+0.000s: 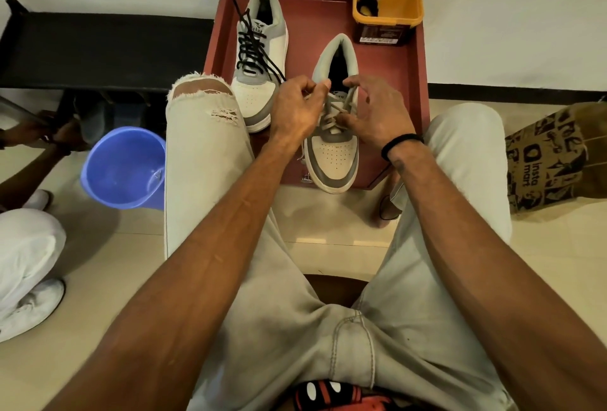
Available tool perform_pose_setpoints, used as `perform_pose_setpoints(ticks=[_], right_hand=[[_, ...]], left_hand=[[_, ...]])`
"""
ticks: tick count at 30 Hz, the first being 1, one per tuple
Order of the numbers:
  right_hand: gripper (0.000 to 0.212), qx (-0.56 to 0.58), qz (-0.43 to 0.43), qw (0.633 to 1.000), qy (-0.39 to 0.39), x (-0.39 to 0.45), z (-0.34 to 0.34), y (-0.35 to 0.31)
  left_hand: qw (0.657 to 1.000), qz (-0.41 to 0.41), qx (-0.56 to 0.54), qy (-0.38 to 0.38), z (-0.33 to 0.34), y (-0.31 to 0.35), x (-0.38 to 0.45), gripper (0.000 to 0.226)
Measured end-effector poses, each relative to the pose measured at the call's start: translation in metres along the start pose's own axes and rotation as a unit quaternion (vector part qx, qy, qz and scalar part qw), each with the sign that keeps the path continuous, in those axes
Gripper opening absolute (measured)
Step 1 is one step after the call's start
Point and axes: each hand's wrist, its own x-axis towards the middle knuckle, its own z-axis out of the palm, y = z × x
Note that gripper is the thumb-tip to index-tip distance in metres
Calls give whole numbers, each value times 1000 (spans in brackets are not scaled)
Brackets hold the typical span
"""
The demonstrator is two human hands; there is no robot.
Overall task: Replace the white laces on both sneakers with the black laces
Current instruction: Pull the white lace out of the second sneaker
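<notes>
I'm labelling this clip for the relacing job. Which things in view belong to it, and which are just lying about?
Job: left hand, right hand, white lace, right sneaker, left sneaker with black lace, spare black lace in yellow tub.
Lying about: blue bucket, paper bag.

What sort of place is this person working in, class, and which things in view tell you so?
Probably the floor of a home or plain indoor room, not a workshop: glossy beige floor tiles meeting a white wall with a dark skirting strip, a blue plastic bucket, and a printed brown paper grocery bag lying nearby.
</notes>
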Motion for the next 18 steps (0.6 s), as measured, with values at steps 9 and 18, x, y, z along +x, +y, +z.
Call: perform_pose_setpoints(ticks=[9,18], right_hand=[[61,-3,7,1000,2,1,2,1],[40,-16,20,1000,-16,1,22,-1]], left_hand=[[920,-163,-335,117,-15,7,7,30],[939,-137,-308,66,-17,1,7,26]])
